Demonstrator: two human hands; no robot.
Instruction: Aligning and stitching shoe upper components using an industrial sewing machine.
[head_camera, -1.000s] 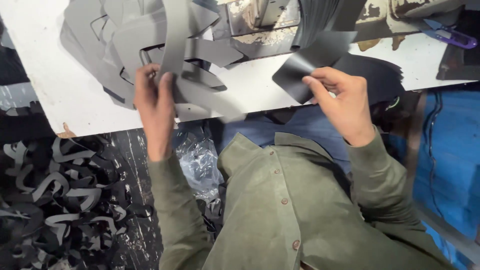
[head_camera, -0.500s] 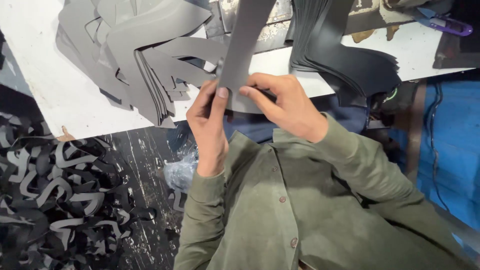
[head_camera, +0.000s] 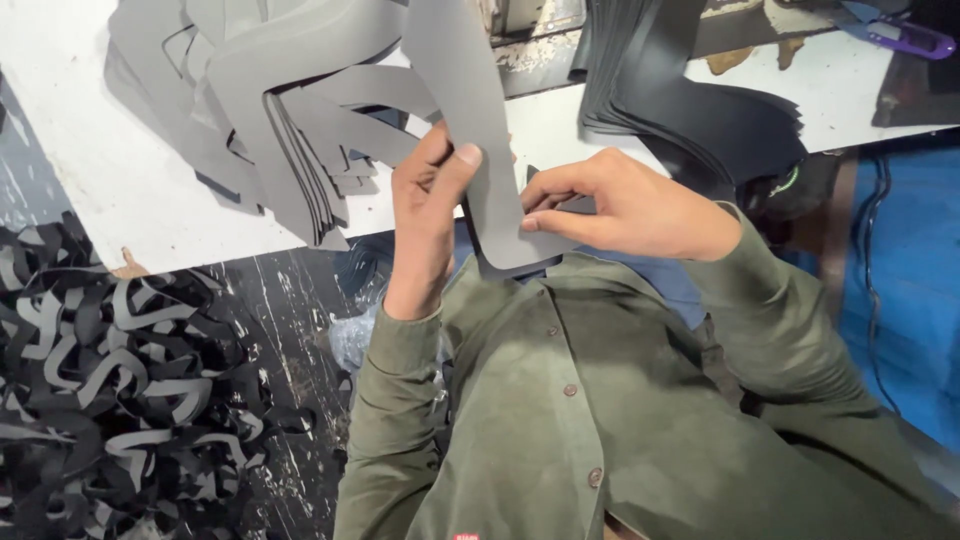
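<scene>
Pinching one grey cut strip (head_camera: 470, 130) between them, the left hand (head_camera: 428, 200) and right hand (head_camera: 625, 205) hold it with closed fingers above the white bench (head_camera: 90, 190).

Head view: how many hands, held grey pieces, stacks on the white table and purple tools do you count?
Hands: 2, left hand and right hand
Held grey cut piece: 1
Stacks: 2, grey stack, black stack
Purple tool: 1
Total: 6

Bright, even daylight washes the white tabletop (head_camera: 90, 190), nearly overexposing it at the left edge. Soft shadows sit under the grey cut pieces (head_camera: 290, 90). The green shirt (head_camera: 600, 420) reads clearly, slightly soft. The scrap pile (head_camera: 110, 390) on the floor falls dimmer. Mild motion blur, no hard glare.
</scene>
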